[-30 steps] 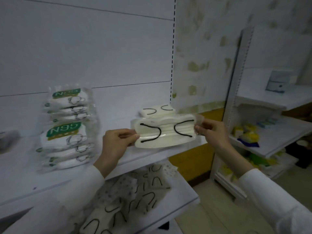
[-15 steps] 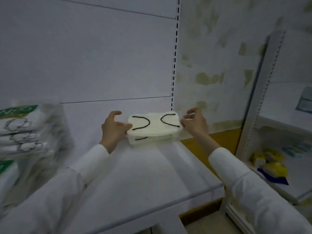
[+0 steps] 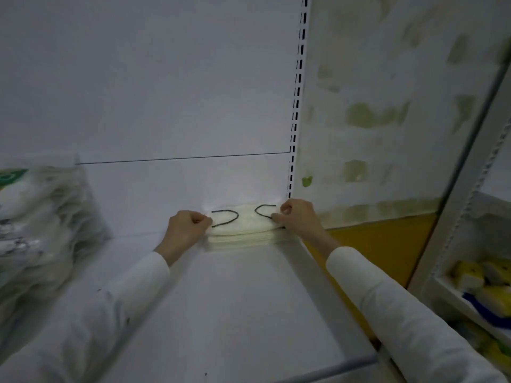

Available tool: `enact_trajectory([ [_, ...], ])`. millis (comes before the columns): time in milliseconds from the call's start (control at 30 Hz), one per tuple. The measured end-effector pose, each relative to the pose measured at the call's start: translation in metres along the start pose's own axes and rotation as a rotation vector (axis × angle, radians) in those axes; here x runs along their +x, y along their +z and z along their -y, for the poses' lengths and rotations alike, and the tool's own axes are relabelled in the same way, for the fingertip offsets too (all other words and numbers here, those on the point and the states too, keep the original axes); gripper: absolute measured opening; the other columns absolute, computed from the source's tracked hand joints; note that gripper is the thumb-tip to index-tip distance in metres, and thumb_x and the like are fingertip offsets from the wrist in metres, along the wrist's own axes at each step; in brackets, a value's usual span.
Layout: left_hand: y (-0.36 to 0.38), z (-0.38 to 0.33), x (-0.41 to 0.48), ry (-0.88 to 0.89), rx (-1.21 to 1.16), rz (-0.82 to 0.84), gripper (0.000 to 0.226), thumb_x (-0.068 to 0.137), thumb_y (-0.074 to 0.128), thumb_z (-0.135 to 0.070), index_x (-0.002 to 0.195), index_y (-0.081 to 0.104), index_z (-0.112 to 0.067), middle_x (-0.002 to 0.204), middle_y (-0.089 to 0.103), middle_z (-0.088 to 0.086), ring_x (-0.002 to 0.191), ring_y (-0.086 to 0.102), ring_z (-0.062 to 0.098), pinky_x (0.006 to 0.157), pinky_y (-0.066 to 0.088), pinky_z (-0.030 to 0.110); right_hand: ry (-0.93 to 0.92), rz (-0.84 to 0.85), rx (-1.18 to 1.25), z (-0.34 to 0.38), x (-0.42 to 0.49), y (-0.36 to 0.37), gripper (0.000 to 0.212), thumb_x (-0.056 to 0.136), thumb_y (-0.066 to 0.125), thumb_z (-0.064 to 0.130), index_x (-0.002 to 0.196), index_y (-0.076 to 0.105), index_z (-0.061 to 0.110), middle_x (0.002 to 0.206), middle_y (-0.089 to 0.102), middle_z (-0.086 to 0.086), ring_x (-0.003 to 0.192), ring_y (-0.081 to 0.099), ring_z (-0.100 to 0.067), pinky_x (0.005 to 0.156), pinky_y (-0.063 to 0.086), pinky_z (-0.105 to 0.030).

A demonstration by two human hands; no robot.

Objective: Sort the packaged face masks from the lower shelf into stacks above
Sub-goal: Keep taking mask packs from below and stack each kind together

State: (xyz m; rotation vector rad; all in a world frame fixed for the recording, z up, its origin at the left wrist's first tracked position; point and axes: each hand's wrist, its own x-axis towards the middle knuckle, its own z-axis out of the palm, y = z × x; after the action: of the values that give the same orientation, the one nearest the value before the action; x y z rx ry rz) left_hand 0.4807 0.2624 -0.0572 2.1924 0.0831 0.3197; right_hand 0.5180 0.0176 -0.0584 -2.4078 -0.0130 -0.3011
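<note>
A packaged white face mask (image 3: 242, 221) with black ear loops lies on top of a short stack of the same masks at the back right corner of the upper shelf (image 3: 221, 299). My left hand (image 3: 185, 228) pinches the pack's left end with curled fingers. My right hand (image 3: 297, 217) pinches its right end. Both white sleeves reach in from below. The lower shelf is out of view.
A blurred pile of N95 mask packs (image 3: 41, 230) in clear plastic stands at the shelf's left. A slotted upright (image 3: 297, 106) marks the shelf's right end. Another shelf unit (image 3: 484, 286) with yellow and blue goods stands at the far right.
Both hands carried the mask pack from the shelf's front edge to the back corner and lowered it onto the stack. The view moved closer and the lower shelf dropped out of sight.
</note>
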Motion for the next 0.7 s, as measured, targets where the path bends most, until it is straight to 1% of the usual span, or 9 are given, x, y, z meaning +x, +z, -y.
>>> enact_trajectory([
  [100,0.003,0.003,0.001,-0.041,-0.013,0.05,0.025,0.08,0.07,-0.034,0.098,0.07,-0.016,0.102,0.065,0.001,0.097,0.057,0.017,0.078,0.037,0.023,0.003,-0.007,-0.076,-0.009,0.002,0.001,0.041,0.076,0.068,0.047,0.101,0.065,0.014,0.105,0.064,-0.005,0.104,0.057,-0.024,0.086,0.049,-0.035],
  [167,0.005,0.005,0.002,-0.043,0.041,0.107,0.044,0.073,0.076,-0.039,0.111,0.06,-0.022,0.112,0.055,-0.001,0.103,0.051,0.017,0.081,0.037,0.026,-0.007,0.012,-0.075,-0.014,0.003,0.0,0.055,0.072,0.068,0.058,0.111,0.061,0.02,0.118,0.061,-0.003,0.113,0.053,-0.025,0.092,0.046,-0.036],
  [233,0.007,0.007,0.001,-0.002,0.106,0.138,0.065,0.066,0.083,-0.034,0.121,0.049,-0.026,0.117,0.05,0.001,0.106,0.049,0.02,0.082,0.038,0.027,-0.024,0.091,0.011,-0.017,0.001,-0.005,0.074,0.07,0.072,0.06,0.128,0.049,0.021,0.133,0.051,-0.005,0.122,0.047,-0.025,0.095,0.041,-0.033],
  [300,0.009,0.006,-0.001,0.064,0.178,0.149,0.077,0.062,0.086,-0.025,0.127,0.044,-0.025,0.116,0.056,0.005,0.102,0.054,0.021,0.079,0.038,0.025,-0.058,0.192,-0.007,-0.02,0.001,-0.007,0.094,0.067,0.076,0.058,0.142,0.031,0.023,0.144,0.039,-0.007,0.13,0.041,-0.025,0.099,0.036,-0.033],
  [367,0.011,0.003,-0.004,0.115,0.239,0.151,0.077,0.064,0.084,-0.02,0.129,0.042,-0.022,0.11,0.057,0.005,0.097,0.053,0.021,0.078,0.036,0.023,-0.105,0.265,-0.096,-0.024,-0.001,-0.006,0.11,0.062,0.08,0.057,0.148,0.017,0.027,0.148,0.033,-0.008,0.134,0.037,-0.028,0.104,0.034,-0.037],
  [400,0.012,0.001,-0.004,0.127,0.252,0.151,0.074,0.066,0.082,-0.018,0.129,0.042,-0.021,0.106,0.055,0.004,0.095,0.05,0.02,0.077,0.034,0.022,-0.133,0.284,-0.126,-0.025,-0.002,-0.005,0.115,0.06,0.082,0.056,0.148,0.014,0.028,0.147,0.034,-0.008,0.133,0.038,-0.028,0.104,0.035,-0.038],
  [467,0.015,0.0,-0.003,0.138,0.238,0.143,0.069,0.07,0.079,-0.017,0.129,0.043,-0.02,0.106,0.054,0.004,0.094,0.048,0.019,0.076,0.033,0.022,-0.16,0.281,-0.144,-0.03,0.0,-0.002,0.113,0.061,0.083,0.052,0.148,0.015,0.028,0.146,0.039,-0.008,0.131,0.041,-0.029,0.102,0.036,-0.037],
  [600,0.017,0.002,0.005,0.106,0.194,0.137,0.066,0.071,0.079,-0.017,0.127,0.045,-0.018,0.118,0.058,0.01,0.108,0.053,0.026,0.081,0.037,0.024,-0.134,0.222,-0.041,-0.032,0.002,-0.006,0.1,0.071,0.079,0.042,0.148,0.02,0.024,0.147,0.038,-0.01,0.132,0.037,-0.03,0.101,0.036,-0.036],
  [700,0.02,0.003,0.004,0.098,0.222,0.143,0.069,0.07,0.079,-0.016,0.129,0.043,-0.019,0.116,0.055,0.01,0.099,0.049,0.022,0.078,0.035,0.024,-0.123,0.234,-0.051,-0.032,0.003,-0.005,0.102,0.07,0.08,0.043,0.149,0.018,0.023,0.149,0.035,-0.008,0.134,0.035,-0.029,0.103,0.035,-0.036],
])
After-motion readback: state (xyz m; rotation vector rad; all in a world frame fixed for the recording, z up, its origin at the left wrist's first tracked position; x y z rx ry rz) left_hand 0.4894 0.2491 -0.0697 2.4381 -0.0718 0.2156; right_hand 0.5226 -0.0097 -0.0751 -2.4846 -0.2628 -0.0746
